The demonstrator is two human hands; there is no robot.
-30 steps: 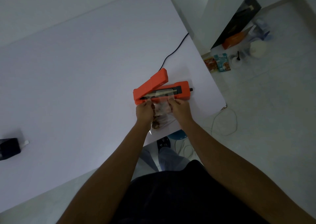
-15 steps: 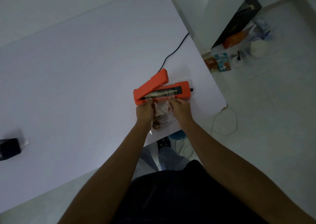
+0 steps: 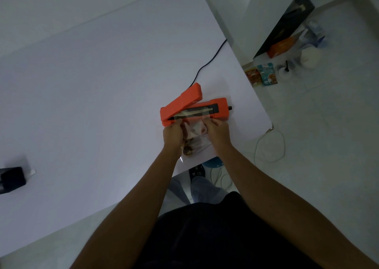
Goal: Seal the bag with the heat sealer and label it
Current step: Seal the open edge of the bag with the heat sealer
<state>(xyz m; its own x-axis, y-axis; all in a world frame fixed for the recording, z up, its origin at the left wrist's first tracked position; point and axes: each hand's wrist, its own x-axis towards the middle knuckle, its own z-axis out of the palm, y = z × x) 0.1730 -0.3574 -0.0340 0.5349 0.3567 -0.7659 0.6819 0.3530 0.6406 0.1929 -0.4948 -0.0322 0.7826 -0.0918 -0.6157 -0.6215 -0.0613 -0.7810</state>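
Orange heat sealer (image 3: 194, 109) sits near the bench (image 3: 92, 94) corner, its lid raised at an angle. Clear bag (image 3: 196, 134) lies on the bench just in front of it, open edge laid across the sealing strip. Left hand (image 3: 173, 132) and right hand (image 3: 218, 132) each pinch a bag side in a narrow grip.

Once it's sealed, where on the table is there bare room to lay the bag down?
The table is bare between the orange heat sealer and the black object at the left edge. It is crowded only at the near right corner: sealer, bag, both hands.
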